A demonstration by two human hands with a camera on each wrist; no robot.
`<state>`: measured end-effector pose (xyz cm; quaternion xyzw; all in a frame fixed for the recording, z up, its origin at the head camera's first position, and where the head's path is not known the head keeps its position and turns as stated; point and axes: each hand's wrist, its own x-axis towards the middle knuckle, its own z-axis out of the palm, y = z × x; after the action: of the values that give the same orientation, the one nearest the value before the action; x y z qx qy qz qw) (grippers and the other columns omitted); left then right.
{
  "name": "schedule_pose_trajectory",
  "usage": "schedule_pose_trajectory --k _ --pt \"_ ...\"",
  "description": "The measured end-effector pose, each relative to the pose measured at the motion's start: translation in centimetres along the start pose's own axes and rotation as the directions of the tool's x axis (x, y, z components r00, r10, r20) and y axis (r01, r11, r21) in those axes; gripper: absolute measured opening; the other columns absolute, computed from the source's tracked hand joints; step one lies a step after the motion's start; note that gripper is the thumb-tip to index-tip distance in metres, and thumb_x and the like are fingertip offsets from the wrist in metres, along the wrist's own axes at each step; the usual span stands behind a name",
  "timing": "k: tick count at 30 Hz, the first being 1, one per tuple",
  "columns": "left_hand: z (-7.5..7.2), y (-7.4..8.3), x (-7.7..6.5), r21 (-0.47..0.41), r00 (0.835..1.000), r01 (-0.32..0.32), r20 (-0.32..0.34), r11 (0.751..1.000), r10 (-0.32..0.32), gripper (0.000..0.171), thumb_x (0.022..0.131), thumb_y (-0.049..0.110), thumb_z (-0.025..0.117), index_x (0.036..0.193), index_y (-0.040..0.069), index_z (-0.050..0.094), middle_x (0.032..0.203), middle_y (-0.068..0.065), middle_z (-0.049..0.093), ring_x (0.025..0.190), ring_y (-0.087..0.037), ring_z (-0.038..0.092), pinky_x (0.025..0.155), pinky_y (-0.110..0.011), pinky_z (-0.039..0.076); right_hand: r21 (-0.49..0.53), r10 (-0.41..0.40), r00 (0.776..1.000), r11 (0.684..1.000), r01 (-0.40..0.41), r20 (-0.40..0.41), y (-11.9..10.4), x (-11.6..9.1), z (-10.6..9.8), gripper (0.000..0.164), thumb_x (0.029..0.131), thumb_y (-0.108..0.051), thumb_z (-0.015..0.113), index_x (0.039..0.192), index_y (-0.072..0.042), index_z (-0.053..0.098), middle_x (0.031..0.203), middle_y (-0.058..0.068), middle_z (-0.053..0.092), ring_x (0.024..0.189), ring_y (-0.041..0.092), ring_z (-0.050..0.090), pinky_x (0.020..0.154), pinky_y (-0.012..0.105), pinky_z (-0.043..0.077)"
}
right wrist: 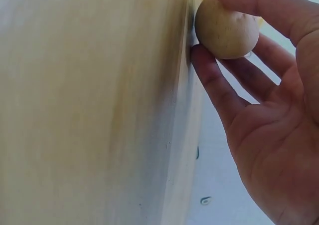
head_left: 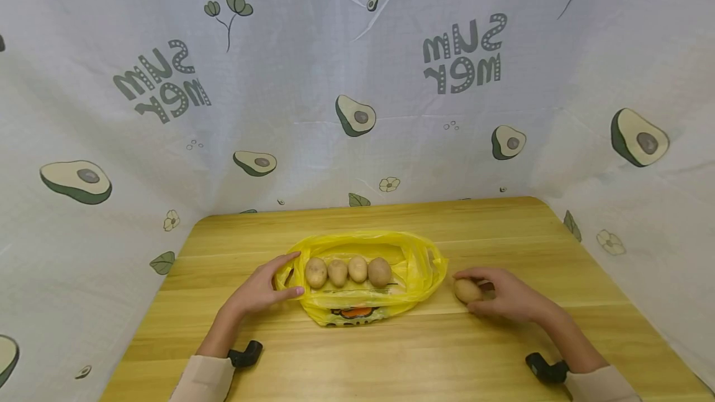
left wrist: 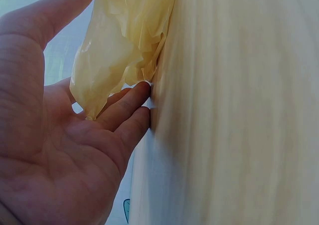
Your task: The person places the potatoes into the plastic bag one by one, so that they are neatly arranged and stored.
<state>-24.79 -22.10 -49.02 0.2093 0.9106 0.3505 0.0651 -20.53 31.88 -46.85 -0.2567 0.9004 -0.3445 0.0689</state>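
A yellow plastic bag (head_left: 357, 299) lies on the table with its mouth spread. Four would be too exact, so: several potatoes (head_left: 357, 269) sit in a row inside it. At the bag's left end is my left hand (head_left: 259, 287), thumb and index finger spread along its rim. The left wrist view has the bag's crumpled end (left wrist: 112, 45) against the palm, fingers extended under it. Right of the bag, my right hand (head_left: 505, 295) holds a single potato (head_left: 467, 291) low over the table. In the right wrist view, thumb and fingers surround that potato (right wrist: 227, 28).
The wooden table (head_left: 391, 352) reaches back to a white curtain (head_left: 301, 67) printed with avocados, which also hangs along both sides. A black wrist device (head_left: 246, 354) is on the left forearm and another black device (head_left: 546, 369) on the right.
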Motion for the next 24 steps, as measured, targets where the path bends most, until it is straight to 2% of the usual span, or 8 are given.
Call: schedule_pose_trajectory --k 7,16,19,24 --pt "0.06 -0.02 -0.11 0.01 1.0 0.002 0.001 1.0 -0.002 0.085 0.09 0.052 0.074 0.16 0.019 0.04 0.161 -0.017 0.042 0.149 -0.045 0.037 0.12 -0.066 0.029 0.02 0.012 1.0 1.0 -0.012 -0.028 0.36 0.15 0.09 0.057 0.087 -0.029 0.084 0.136 -0.007 0.065 0.13 0.013 0.069 0.104 0.007 0.064 0.087 0.029 0.058" --pt "0.03 0.07 -0.07 0.003 1.0 0.001 -0.005 1.0 -0.001 0.085 0.09 0.053 0.075 0.16 0.019 0.04 0.161 -0.017 0.042 0.149 -0.045 0.038 0.12 -0.066 0.029 0.096 0.084 0.993 0.992 -0.076 -0.082 0.36 0.22 0.03 0.058 0.087 -0.028 0.085 0.135 -0.004 0.065 0.132 0.02 0.066 0.093 0.007 0.068 0.077 0.025 0.06" --pt "-0.01 0.1 -0.07 0.003 1.0 0.003 -0.005 1.0 -0.003 0.085 0.09 0.053 0.075 0.16 0.019 0.04 0.161 -0.017 0.043 0.149 -0.045 0.038 0.12 -0.065 0.03 0.13 0.126 0.985 0.985 -0.111 -0.117 0.11 0.22 -0.06 0.056 0.086 -0.026 0.085 0.135 -0.005 0.065 0.132 0.02 0.066 0.089 0.006 0.067 0.074 0.025 0.06" --pt "0.0 0.06 -0.06 0.001 1.0 0.004 -0.003 1.0 -0.004 0.085 0.09 0.053 0.075 0.16 0.019 0.04 0.161 -0.017 0.043 0.149 -0.044 0.038 0.121 -0.065 0.029 0.166 0.18 0.964 0.975 -0.148 -0.195 -0.43 0.38 -0.33 0.055 0.084 -0.024 0.087 0.132 -0.004 0.068 0.12 0.019 0.068 0.081 0.008 0.066 0.07 0.025 0.059"
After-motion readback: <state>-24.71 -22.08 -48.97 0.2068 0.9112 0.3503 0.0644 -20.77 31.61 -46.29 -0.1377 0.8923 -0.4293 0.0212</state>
